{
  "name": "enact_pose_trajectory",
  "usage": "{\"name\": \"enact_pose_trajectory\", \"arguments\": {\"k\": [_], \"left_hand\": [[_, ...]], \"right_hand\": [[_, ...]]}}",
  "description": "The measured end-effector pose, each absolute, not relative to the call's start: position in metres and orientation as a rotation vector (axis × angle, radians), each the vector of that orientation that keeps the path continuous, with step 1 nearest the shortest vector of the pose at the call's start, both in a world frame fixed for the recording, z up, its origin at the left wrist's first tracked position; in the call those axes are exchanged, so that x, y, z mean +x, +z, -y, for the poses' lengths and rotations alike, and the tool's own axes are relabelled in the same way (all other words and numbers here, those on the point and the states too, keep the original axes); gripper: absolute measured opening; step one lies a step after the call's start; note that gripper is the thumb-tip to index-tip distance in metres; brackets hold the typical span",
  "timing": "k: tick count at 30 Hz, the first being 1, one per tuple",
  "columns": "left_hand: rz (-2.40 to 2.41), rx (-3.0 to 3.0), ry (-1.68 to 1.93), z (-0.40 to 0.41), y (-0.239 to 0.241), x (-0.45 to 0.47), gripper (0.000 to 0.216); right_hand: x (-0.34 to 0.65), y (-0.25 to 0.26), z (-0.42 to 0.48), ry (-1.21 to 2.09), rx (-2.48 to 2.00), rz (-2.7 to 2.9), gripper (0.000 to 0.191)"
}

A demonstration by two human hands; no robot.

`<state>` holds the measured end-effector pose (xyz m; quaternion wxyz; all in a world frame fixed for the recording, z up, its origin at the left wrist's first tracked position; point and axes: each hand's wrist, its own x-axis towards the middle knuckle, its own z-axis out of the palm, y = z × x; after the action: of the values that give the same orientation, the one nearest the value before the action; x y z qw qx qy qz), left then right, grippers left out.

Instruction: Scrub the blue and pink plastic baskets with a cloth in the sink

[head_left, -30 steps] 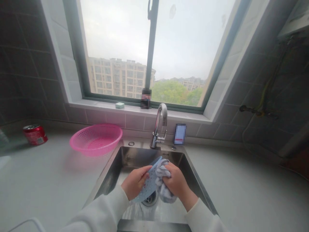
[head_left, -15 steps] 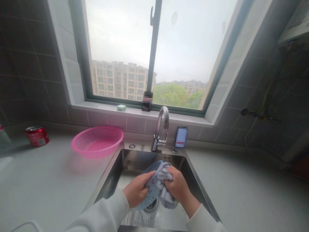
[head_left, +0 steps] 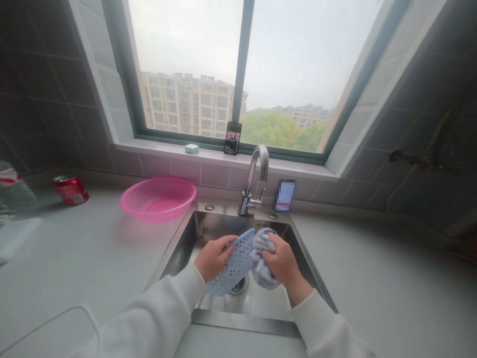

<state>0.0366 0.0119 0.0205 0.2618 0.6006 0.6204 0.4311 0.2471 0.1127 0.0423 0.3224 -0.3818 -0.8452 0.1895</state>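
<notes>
Over the steel sink point(head_left: 246, 325), my left hand point(head_left: 215, 258) grips a light blue plastic basket point(head_left: 234, 266) with a pattern of holes. The basket is tilted on its side, and my thumb lies along its rim. A bunched grey and white cloth point(head_left: 265, 271) is clutched in my right hand point(head_left: 281, 258), right beside the basket's edge. Whether the cloth touches the basket, I cannot tell. Below the basket part of the drain point(head_left: 240, 286) shows.
A pink basket point(head_left: 158, 211) sits on the counter left of the sink, with a red can point(head_left: 71, 190) and a clear bottle point(head_left: 15, 186) farther left. Behind the sink rises the faucet point(head_left: 249, 184). Phones lean on the sill point(head_left: 233, 138) and by the faucet point(head_left: 285, 195).
My view has tilted down a little, so the sink's front edge shows more. The basket has turned to show more of its perforated side. Both hands keep their holds.
</notes>
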Motion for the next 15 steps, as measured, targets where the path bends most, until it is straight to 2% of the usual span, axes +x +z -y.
{"name": "enact_pose_trajectory", "arguments": {"k": [5, 8, 12, 15], "left_hand": [[-1.813, 1.641, 1.161, -0.012, 0.023, 0.028, 0.041], [-1.894, 1.596, 1.128, -0.011, 0.03, 0.029, 0.041], [-1.884, 1.625, 1.099, -0.01, 0.035, 0.036, 0.029], [-1.838, 1.676, 1.09, -0.009, 0.035, 0.042, 0.037]], "right_hand": [[0.252, 0.037, -0.124, 0.604, -1.052, 2.093, 0.028], [0.254, 0.037, -0.129, 0.614, -1.074, 2.025, 0.026], [0.246, 0.041, -0.113, 0.602, -0.93, 2.102, 0.022], [0.232, 0.044, -0.087, 0.558, -0.724, 2.313, 0.017]]}}
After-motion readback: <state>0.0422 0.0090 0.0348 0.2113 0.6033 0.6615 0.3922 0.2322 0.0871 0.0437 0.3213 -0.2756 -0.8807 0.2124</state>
